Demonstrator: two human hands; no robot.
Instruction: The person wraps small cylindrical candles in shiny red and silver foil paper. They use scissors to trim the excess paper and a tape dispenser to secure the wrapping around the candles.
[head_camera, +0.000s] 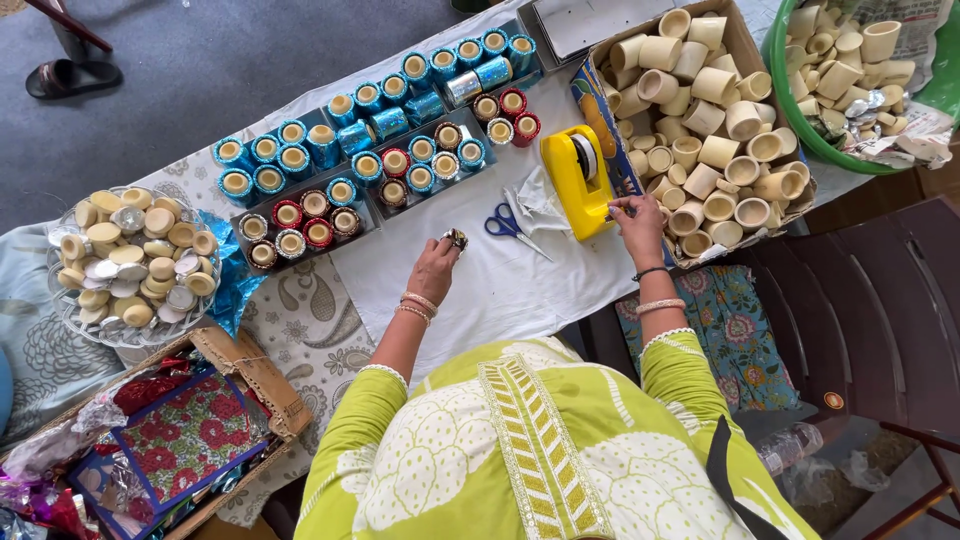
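My left hand (436, 265) holds a small round cup wrapped in dark patterned foil (457, 239) over the white cloth (470, 300). My right hand (637, 220) reaches to the yellow tape dispenser (573, 180) and pinches at its front end, next to the cardboard box (745, 45) of plain beige cups. Blue-handled scissors (508, 225) lie on the cloth between my hands. Both wrists wear bangles.
Trays (375, 215) of blue and red foil-wrapped cups stand across the back. A glass plate (70, 310) of beige cups and silver discs sits at left, a box of patterned paper (190, 440) below it. A green tub (790, 90) of cups sits at right, above a dark chair (880, 300).
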